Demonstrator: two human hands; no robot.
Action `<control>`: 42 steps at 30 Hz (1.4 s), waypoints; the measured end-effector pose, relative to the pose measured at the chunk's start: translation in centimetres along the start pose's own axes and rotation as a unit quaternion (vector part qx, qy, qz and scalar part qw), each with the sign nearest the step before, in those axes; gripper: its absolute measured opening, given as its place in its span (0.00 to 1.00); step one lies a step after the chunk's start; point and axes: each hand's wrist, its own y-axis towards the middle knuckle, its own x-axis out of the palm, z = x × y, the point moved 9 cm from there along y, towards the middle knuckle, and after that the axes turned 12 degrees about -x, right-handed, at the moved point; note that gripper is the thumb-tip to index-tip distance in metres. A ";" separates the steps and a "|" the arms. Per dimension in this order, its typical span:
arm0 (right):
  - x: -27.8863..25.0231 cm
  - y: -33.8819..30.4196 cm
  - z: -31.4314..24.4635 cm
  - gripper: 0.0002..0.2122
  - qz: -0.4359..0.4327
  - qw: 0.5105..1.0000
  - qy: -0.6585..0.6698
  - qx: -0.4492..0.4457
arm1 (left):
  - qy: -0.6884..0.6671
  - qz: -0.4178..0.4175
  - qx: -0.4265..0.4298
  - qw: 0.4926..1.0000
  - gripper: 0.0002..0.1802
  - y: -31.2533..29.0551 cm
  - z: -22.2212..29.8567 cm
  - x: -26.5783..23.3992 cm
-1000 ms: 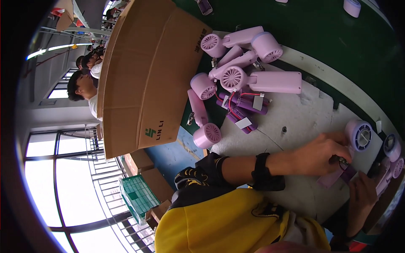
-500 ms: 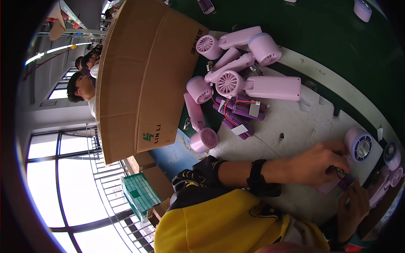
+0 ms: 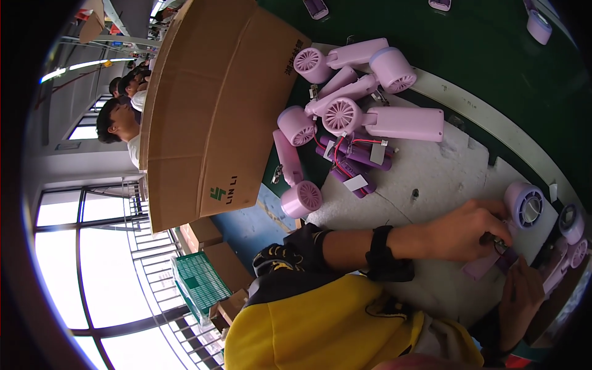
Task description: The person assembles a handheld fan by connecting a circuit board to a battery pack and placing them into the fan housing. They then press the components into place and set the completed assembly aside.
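A pink handheld fan (image 3: 524, 206) lies at the right of a white foam board, its round head facing up. My left hand (image 3: 472, 231), with a black band on the wrist, closes over the fan's handle just below the head. A small circuit board (image 3: 498, 244) with thin wires shows by its fingertips. Below them, a pink handle part (image 3: 480, 266) sticks out. My right hand (image 3: 523, 295) has its fingers pinched at the end of a purple battery (image 3: 507, 259) beside the handle. My fingers partly hide the inside of the handle.
Several pink fans (image 3: 404, 123) and wired purple batteries (image 3: 361, 160) lie on the foam board (image 3: 401, 191). A tall cardboard box (image 3: 228, 111) stands at left. More fan parts (image 3: 570, 225) lie at far right. A green crate (image 3: 200, 280) sits beyond; people sit behind the box.
The whole view has shifted slightly. Both hands stay at the same fan, with the circuit board showing a little more clearly by the left fingertips.
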 end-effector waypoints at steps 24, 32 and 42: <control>1.1 0.9 -0.9 0.05 0.051 0.996 -0.073 0.006 | 0.060 -0.006 0.067 0.996 0.18 1.7 -2.3 0.5; -2.8 -0.8 8.0 0.09 -0.006 0.998 -0.030 0.063 | 0.062 -0.015 0.060 0.996 0.19 2.1 -2.2 0.5; 1.7 2.2 -0.3 0.22 0.018 0.997 0.003 -0.076 | 0.063 -0.011 0.049 0.997 0.20 1.9 -2.8 0.4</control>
